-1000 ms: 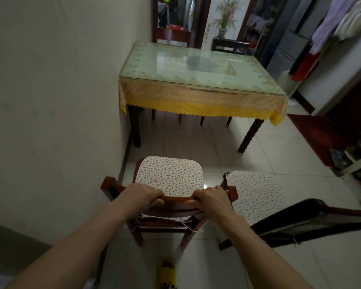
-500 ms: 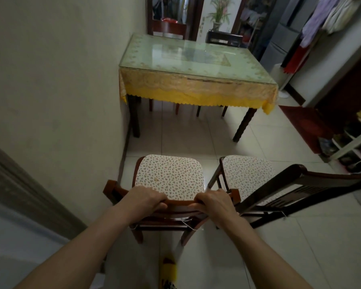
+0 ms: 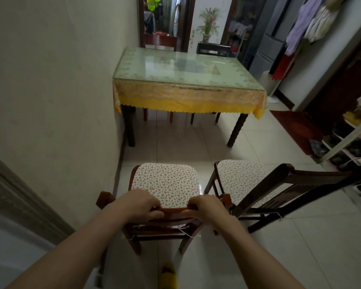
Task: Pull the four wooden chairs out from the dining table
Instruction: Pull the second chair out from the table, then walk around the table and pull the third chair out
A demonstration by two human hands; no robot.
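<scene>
A reddish wooden chair [image 3: 165, 182] with a speckled cushion stands on the tiles near me, well back from the dining table [image 3: 188, 94] with its yellow cloth and glass top. My left hand [image 3: 139, 206] and my right hand [image 3: 205, 207] both grip its top rail. Beside it on the right stands a darker chair [image 3: 244, 178] with the same cushion, its slatted back angled toward me. Two more chairs, one reddish [image 3: 161, 41] and one dark [image 3: 214, 47], remain tucked at the table's far side, only their backs and legs showing.
A plain wall [image 3: 50, 101] runs close along the left, with a door frame [image 3: 19, 195] at lower left. A shoe rack [image 3: 350, 138] and red mat [image 3: 296, 126] lie to the right. Hanging clothes [image 3: 313, 24] and a fridge [image 3: 269, 44] stand far right. My yellow slipper [image 3: 167, 278] shows below.
The reddish chair has come farther back from the table with my hands on its rail. The view has shifted back, and the dark chair now sits fully in view on the right.
</scene>
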